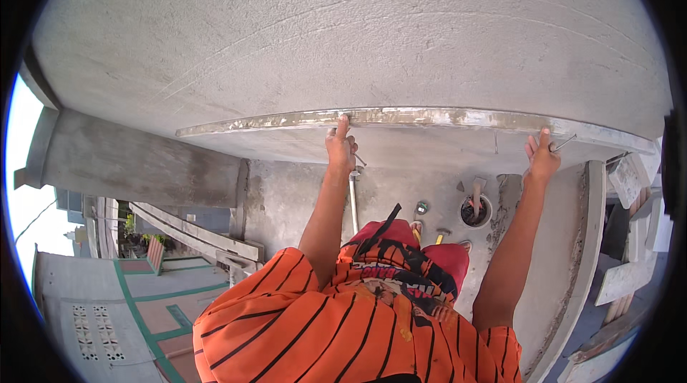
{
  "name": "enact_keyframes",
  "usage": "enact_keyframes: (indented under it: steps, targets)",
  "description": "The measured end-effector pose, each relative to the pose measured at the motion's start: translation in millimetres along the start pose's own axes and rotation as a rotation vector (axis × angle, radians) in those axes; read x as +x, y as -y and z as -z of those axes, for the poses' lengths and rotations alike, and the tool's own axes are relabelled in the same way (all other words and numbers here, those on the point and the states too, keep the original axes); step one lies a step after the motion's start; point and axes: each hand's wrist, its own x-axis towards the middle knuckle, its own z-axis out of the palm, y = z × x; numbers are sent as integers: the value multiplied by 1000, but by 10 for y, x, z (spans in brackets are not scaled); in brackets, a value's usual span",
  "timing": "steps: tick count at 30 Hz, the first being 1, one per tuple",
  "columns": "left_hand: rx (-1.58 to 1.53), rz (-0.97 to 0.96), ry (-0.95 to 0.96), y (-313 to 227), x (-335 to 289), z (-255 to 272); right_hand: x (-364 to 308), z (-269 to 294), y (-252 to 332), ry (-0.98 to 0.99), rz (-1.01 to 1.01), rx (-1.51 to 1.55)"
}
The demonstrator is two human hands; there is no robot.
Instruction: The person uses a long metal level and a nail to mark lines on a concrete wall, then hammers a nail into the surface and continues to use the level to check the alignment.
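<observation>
A long, narrow wooden batten [429, 117], smeared with plaster, lies across the grey plastered wall [401, 47]. My left hand [341, 147] is at its middle, index finger stretched up onto the batten and the other fingers curled. Towards the right end, my right hand [542, 160] grips the lower edge with its fingers up against the wood. Thin nails show along the batten: one nail [496, 143] between my hands, one beside each hand. Whether the nails sit in the wood or the wall I cannot tell.
On the floor below are a bucket [476, 211] with tools in it, a small dark round object [422, 207] and a hammer [444, 231]. A pale-handled tool [353, 200] stands near my legs. Low walls border both sides; stacked boards [626, 279] lie beyond the right one.
</observation>
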Motion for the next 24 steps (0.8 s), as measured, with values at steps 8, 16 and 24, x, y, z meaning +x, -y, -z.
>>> enact_keyframes:
  steps: [8, 16, 24]
  targets:
    - [-307, -319, -209, -136, -260, -114, -20, 229, 369, 167, 48, -229]
    - [-168, -144, -289, 286, -93, -169, 513, 454, 480, 272, -20, -298]
    - [-243, -75, -209, -1, -183, 139, 314, 130, 548, 98, -150, -256]
